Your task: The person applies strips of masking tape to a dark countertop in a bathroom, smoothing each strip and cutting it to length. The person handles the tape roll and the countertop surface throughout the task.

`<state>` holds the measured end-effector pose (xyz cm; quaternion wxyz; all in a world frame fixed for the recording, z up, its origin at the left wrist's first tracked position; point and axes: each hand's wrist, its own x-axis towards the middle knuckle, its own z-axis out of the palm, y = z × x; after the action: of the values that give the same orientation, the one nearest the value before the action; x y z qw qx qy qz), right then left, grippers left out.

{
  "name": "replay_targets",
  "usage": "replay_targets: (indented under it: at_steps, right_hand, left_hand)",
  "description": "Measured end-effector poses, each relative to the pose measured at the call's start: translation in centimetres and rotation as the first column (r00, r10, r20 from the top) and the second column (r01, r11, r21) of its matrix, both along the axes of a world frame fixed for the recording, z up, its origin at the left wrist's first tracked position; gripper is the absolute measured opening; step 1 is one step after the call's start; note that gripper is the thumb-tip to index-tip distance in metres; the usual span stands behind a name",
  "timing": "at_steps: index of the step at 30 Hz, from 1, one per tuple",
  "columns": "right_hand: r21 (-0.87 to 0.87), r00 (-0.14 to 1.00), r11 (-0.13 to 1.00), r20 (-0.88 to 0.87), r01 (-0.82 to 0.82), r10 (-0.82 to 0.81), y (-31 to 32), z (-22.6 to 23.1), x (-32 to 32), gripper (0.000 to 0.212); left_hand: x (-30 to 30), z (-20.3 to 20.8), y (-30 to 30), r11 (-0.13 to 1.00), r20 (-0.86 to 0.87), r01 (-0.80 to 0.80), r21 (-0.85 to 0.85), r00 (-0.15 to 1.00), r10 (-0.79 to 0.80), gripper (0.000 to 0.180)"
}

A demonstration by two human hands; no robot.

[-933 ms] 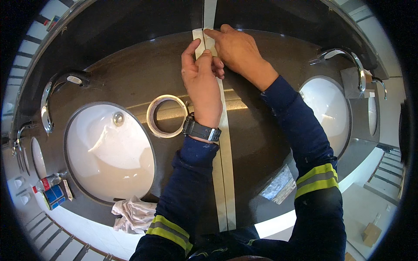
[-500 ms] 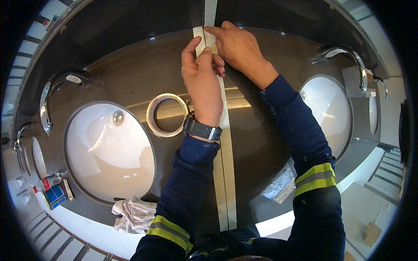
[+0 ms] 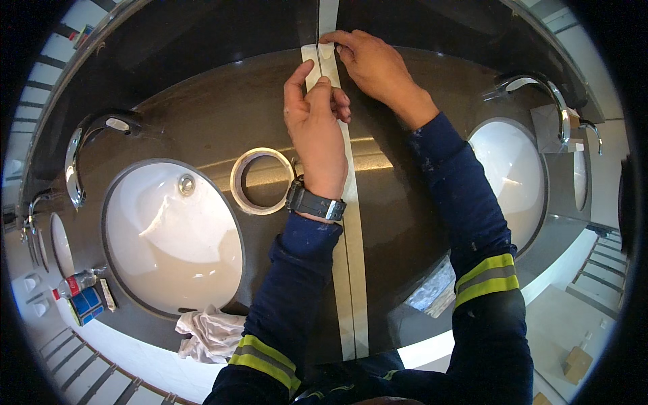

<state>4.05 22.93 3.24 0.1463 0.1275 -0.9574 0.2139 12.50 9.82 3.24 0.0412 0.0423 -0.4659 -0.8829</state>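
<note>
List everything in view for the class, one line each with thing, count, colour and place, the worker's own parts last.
Masking-tape strips: two, cream, side by side down the countertop
Countertop: one, dark brown, centre
Back panel: dark, top
Upright strip: one, pale, on the back panel
Tape roll: one, cream, left of the strips
Oval sinks: at least four, white, both sides
Faucets: at least four, chrome, by the sinks
Cloth: one, pale pink, front left
Bottle: one, clear with red label, far left
Blue item: one, beside the bottle
Cardboard box: at least one, brown, lower right
Wristwatch: one, black, left wrist
Sleeves: two, navy, yellow-grey bands
Left hand: one, bare, over the strips
Right hand: one, bare, at their far end
</note>
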Motion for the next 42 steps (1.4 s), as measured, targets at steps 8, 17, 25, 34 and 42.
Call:
replay_targets:
  at_steps: [8, 17, 25, 34, 42]
  right_hand:
    - [-0.283, 0.997, 0.958, 0.044, -0.045, 0.059, 1.3, 2.6, 3.5, 0.034]
    - [-0.441, 0.963, 0.858, -0.066, -0.262, 0.261, 1.0, 1.1, 12.8, 0.031]
    - [-0.391, 0.964, 0.915, 0.193, -0.098, 0.185, -4.3, 7.5, 18.1, 0.029]
    - [-0.609, 0.911, 0.787, 0.372, 0.096, 0.177, -4.1, 11.2, 28.5, 0.033]
    - [-0.870, 0.989, 0.487, -0.003, -0.076, 0.149, -9.9, 23.9, 44.0, 0.034]
  left_hand:
    - [0.2, 0.1, 0.7, 0.988, -0.123, -0.061, -0.143, 0.991, 0.043, 0.034]
    - [5.0, 8.3, 3.0, 0.847, -0.512, -0.161, -0.507, 0.847, -0.146, 0.023]
    - [10.1, 9.0, -12.2, 0.032, -0.301, -0.312, -0.950, 0.876, -0.376, 0.028]
    - [16.7, 7.3, -16.4, 0.047, -0.329, -0.329, -0.943, 0.904, -0.275, 0.027]
    - [34.8, 26.2, -12.5, 0.576, -0.337, -0.113, -0.810, 0.893, -0.299, 0.021]
